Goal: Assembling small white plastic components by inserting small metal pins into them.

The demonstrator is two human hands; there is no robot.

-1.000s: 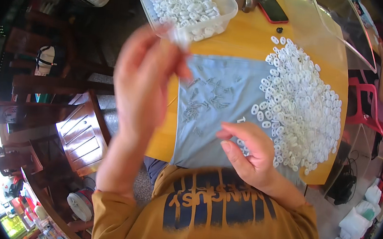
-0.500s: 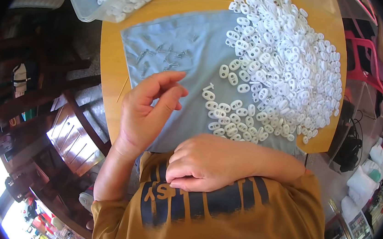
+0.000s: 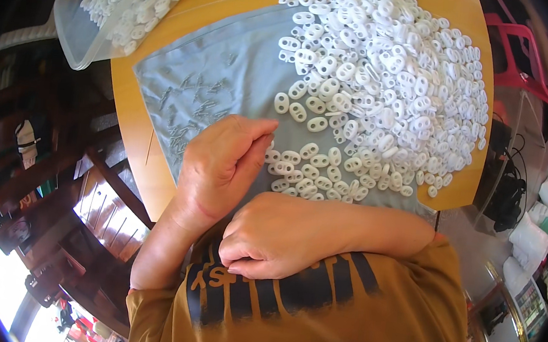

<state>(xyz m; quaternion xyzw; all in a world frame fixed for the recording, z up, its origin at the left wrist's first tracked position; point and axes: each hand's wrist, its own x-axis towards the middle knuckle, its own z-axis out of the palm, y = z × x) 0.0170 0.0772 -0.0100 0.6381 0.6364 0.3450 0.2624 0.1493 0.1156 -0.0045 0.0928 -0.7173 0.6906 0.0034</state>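
My left hand (image 3: 222, 159) is over the grey-blue cloth (image 3: 247, 40), at the left edge of the loose white pieces. Its thumb and fingers are pinched together; what they hold, if anything, is hidden. My right hand (image 3: 274, 237) rests curled close to my brown shirt, its fingers tucked under and their contents out of sight. Beyond the hands lie white oval plastic pieces (image 3: 311, 172) with two holes each, spread in a loose group. Small thin metallic springs (image 3: 191, 107) are scattered on the cloth, left of and beyond my left hand.
A large heap of the same white pieces (image 3: 394, 84) covers the table's right side. A clear plastic tub (image 3: 70, 26) with more white pieces stands at the far left of the yellow wooden table (image 3: 124, 114). At the right is a red chair (image 3: 528, 70).
My left hand has moved right and down toward the loose pieces, its fingers closing into a pinch. My right hand stays curled by my shirt. The whole view has shifted slightly.
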